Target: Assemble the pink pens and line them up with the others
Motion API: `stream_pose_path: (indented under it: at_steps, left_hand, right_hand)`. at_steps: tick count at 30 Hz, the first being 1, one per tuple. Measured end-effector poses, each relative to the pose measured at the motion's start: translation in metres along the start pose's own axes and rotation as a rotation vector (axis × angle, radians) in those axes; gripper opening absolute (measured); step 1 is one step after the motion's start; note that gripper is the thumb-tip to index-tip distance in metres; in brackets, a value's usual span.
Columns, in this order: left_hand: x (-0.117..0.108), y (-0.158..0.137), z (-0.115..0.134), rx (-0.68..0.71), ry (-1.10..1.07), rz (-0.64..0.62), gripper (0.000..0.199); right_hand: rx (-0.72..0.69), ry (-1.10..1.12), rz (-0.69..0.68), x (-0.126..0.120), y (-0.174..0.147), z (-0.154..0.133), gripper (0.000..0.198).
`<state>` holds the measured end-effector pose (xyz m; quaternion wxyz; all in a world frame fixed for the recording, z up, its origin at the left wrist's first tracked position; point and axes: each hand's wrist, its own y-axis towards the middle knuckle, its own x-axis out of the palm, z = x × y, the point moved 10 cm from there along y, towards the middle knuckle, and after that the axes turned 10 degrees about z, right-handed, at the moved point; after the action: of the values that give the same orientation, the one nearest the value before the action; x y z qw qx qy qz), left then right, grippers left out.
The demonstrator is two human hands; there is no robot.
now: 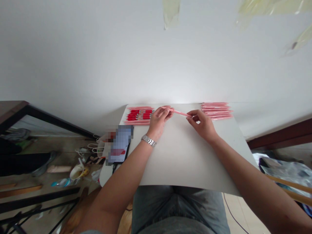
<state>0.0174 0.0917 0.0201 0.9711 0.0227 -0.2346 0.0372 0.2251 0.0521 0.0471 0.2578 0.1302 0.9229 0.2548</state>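
Note:
Both hands hold one pink pen over the far part of a white table. My left hand, with a metal watch on the wrist, grips the pen's left end. My right hand pinches its right end. A pile of red and pink pens lies at the table's far left, just beside my left hand. A row of pink pens lies at the far right, close behind my right hand.
A phone rests on the table's left edge with a cable hanging down. The floor to the left holds cups, cords and clutter. A dark shelf stands left, wooden furniture right, a white wall behind.

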Motion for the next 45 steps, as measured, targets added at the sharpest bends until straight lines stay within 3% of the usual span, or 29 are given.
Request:
stream_pose_path:
  at_steps: [12,21,32,40,45]
  left_hand:
    - [0.001,-0.001,-0.001,-0.007,-0.003,-0.019,0.035]
    - [-0.005,0.003,0.000,0.030,-0.014,0.042,0.031]
    - [-0.003,0.002,0.000,0.016,-0.012,0.017,0.030]
    - [-0.006,0.003,-0.001,0.019,-0.009,0.061,0.033]
    - [-0.006,0.003,-0.002,0.009,-0.003,0.051,0.033]
  right_hand:
    - [-0.023,0.021,-0.028,0.000,0.001,-0.009,0.037]
    - [0.023,0.086,0.008,0.001,-0.001,0.001,0.034]
    - [0.063,0.094,-0.031,0.005,0.000,0.005,0.038]
    - [0.031,0.110,-0.010,0.004,-0.001,0.004,0.039]
    - [-0.015,0.096,0.004,0.002,0.000,0.001,0.030]
